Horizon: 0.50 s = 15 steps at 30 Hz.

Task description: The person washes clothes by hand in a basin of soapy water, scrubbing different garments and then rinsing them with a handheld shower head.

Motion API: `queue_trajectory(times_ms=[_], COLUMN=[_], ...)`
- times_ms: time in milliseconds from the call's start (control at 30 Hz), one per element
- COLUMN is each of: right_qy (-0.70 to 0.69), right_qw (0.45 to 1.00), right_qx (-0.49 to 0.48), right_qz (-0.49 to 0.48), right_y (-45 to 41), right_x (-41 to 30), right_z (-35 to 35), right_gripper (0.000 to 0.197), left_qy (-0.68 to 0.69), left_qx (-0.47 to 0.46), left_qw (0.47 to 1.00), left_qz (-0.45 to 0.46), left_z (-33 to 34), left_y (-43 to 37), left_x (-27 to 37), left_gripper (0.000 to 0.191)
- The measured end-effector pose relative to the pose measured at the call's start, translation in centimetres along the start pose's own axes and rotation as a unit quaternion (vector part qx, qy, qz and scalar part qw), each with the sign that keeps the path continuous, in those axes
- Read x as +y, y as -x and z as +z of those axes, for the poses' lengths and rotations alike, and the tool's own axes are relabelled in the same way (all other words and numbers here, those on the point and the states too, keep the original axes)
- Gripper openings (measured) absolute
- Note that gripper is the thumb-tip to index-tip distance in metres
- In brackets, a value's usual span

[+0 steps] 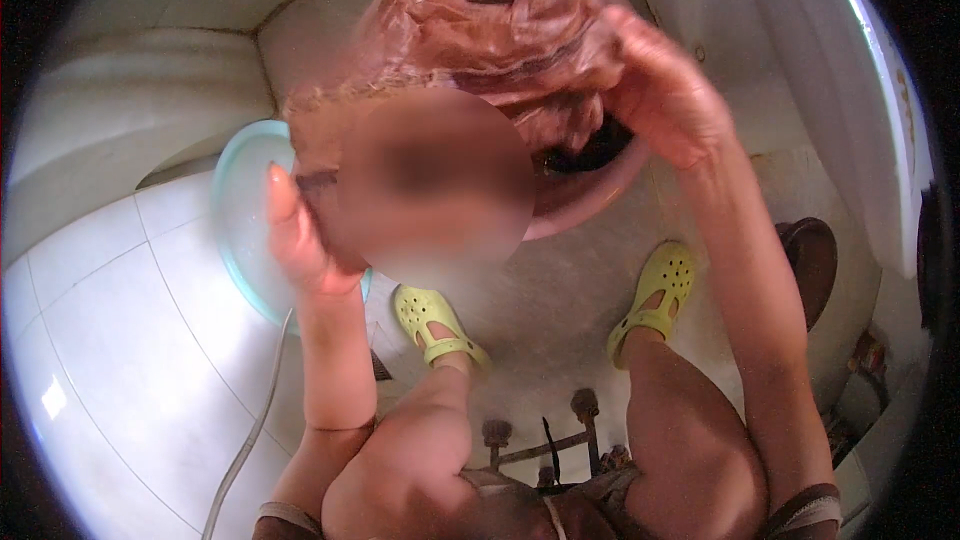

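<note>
A wet-looking brownish-pink cloth garment (pixel 480 30) is spread between my two hands, above a pink basin (pixel 592 199). My left hand (pixel 319 240) grips its lower left side, thumb up and the other fingers mostly hidden. At the upper right, my right hand (pixel 667 101) holds the bunched fabric near the basin's edge. A round blurred patch hides the middle of the cloth. Something dark lies in the basin under the garment, too unclear to name.
Behind my left hand is a teal-rimmed basin (pixel 229 240), with a grey hose (pixel 251 435) running beside it over white tiles (pixel 97 345). My yellow-green clogs (pixel 427 319) stand apart on the floor. A castered base (pixel 544 446) shows below me, and a dark brown oval object (pixel 814 270) at right.
</note>
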State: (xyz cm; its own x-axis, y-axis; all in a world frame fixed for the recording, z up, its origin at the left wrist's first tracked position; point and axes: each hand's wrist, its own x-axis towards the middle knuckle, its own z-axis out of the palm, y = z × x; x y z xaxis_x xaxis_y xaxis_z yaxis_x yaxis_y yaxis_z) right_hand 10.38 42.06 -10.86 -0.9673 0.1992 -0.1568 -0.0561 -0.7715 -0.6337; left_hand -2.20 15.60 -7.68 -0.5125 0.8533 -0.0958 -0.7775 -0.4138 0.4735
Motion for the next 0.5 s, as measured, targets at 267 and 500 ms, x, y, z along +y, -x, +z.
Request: queue_trajectory(times_ms=[267,500], right_qy=[-0.001,0.288], right_qw=[0.989,0.951], right_qx=[-0.054,-0.102], right_qz=[-0.137,-0.038], right_y=[1.0,2.6], right_x=[-5.0,-1.0], right_z=[4.9,8.6], right_gripper=[0.042,0.036], left_qy=[-0.26,-0.621], left_qx=[0.172,0.11], left_qw=[0.943,0.767], left_qz=[-0.111,0.114], left_z=[-0.7,1.6], left_y=[0.7,0.0], left_x=[-2.8,-2.7], left_gripper=[0.04,0.073])
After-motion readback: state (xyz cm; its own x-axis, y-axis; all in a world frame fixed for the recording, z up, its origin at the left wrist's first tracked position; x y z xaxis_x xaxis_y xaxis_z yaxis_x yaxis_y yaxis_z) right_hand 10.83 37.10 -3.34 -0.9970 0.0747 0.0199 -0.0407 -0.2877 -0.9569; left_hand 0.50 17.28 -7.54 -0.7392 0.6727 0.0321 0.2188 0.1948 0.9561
